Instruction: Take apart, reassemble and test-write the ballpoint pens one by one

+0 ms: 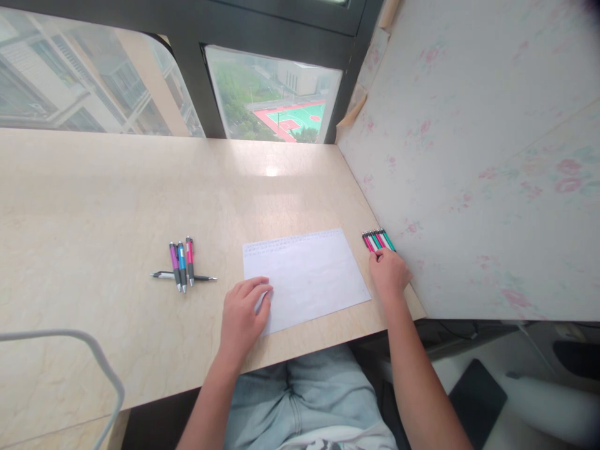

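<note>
A white sheet of paper [307, 278] lies on the beige table [117, 200] in front of me. My left hand [242, 315] rests flat on the sheet's near left corner, fingers spread and open. My right hand [388, 272] is at the table's right edge, fingers curled onto the near ends of a bunch of several pens [377, 240] with pink, green and white barrels. Left of the paper lie three fat pens [182, 262] in purple, blue and pink, laid across a thin black pen [162, 275].
A floral wallpapered wall [469, 156] stands close along the table's right side. Windows [272, 94] run behind the table's far edge. A thin white curved bar [100, 362] crosses the near left. My jeans-clad legs [300, 394] sit below the near edge.
</note>
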{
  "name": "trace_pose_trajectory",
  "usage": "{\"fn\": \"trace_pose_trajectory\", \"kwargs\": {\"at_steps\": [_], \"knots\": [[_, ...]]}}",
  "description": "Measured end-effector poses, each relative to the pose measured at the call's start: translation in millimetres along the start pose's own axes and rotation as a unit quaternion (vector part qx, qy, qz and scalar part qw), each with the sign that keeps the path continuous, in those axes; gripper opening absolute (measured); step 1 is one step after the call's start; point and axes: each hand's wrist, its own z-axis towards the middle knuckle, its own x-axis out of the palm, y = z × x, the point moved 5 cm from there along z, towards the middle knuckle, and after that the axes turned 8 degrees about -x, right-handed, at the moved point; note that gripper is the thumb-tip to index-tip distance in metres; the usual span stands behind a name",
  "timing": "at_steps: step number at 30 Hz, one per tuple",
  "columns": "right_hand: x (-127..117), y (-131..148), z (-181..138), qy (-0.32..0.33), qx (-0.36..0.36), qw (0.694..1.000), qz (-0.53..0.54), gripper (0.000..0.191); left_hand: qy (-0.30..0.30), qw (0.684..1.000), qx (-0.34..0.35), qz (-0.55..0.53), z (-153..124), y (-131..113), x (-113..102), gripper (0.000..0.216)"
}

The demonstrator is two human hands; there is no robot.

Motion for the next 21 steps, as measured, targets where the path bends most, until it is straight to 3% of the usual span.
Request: {"fn": "trace_pose_trajectory", "kwargs": {"at_steps": [14, 17, 21], "knots": [[-5, 2, -5, -0.025, -0.014, 0.999, 0.021, 0.025, 0.001, 1.0, -0.006, -0.007, -1, -2, -2, 0.015], [-5, 11, -19, -0.027, -0.057, 0.996, 0.069, 0.022, 0.005, 1.0, -0.017, -0.014, -3, -5, -3, 0.016], [7, 47, -54, 0.023, -0.183, 0.971, 0.153, 0.023, -0.02, 0.997, -0.043, -0.066, -6, -6, -6, 0.02]]}}
